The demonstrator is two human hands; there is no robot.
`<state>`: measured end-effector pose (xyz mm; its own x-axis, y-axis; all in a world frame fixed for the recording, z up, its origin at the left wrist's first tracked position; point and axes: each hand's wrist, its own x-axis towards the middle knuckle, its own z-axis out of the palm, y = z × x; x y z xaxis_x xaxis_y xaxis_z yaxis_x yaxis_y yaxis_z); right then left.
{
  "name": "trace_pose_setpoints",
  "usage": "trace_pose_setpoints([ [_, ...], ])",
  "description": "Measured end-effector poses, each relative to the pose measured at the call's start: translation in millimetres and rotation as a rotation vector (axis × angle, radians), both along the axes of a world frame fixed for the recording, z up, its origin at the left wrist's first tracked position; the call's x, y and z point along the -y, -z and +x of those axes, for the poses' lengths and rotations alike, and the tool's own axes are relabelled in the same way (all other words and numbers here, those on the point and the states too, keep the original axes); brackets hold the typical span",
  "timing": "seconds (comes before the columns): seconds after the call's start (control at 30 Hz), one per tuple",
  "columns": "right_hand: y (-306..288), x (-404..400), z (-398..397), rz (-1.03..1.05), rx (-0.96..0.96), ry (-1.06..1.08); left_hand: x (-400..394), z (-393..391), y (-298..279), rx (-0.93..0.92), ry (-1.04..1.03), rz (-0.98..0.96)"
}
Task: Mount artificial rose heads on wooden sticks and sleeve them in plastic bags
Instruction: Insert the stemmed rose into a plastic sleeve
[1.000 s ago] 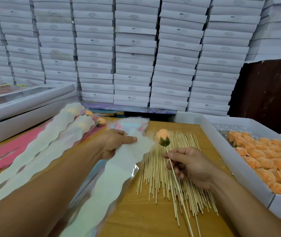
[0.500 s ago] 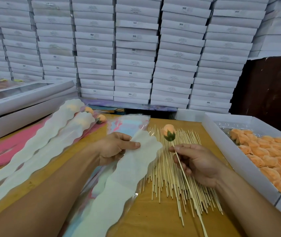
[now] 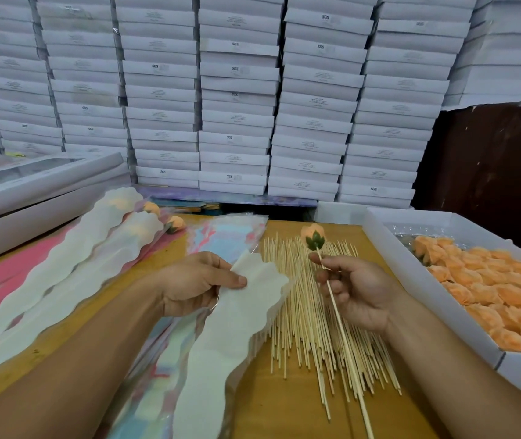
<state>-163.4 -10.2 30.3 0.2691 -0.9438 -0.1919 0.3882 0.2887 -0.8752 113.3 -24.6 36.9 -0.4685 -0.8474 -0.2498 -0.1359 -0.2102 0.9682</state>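
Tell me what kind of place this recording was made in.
Probably a small packing workshop or stockroom for artificial flowers: a wall of stacked white cartons behind the wooden worktable, an open box of orange rose heads at the right, and a loose pile of wooden sticks.

The person's left hand (image 3: 199,282) is pinching the top of a wavy-edged plastic bag (image 3: 237,315), while the right hand (image 3: 356,289) is holding a wooden stick (image 3: 344,337) with a peach rose head (image 3: 313,236) above loose sticks (image 3: 303,315) beside a box of rose heads (image 3: 411,267).

Matt wooden sticks (image 3: 303,315), glossy plastic bag (image 3: 221,337), matt cardboard boxes (image 3: 237,99)
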Motion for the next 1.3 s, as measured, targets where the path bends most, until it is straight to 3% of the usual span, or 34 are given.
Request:
trace_pose_setpoints([
  [0.37, -23, 41, -5, 0.023, 0.114, 0.08, -4, 1, -3, -0.081, 0.004, 0.055],
  [0.7, -22, 60, 1, -0.002, 0.232, 0.247, -5, 5, -7, -0.026, 0.083, 0.055],
  [1.1, -5, 74, -4, 0.006, 0.174, 0.444, -5, 18, -12, -0.042, 0.267, 0.035],
  [1.3, -21, 105, -16, 0.005, 0.021, 0.5, 1, 21, -9, -0.09, 0.274, 0.055],
])
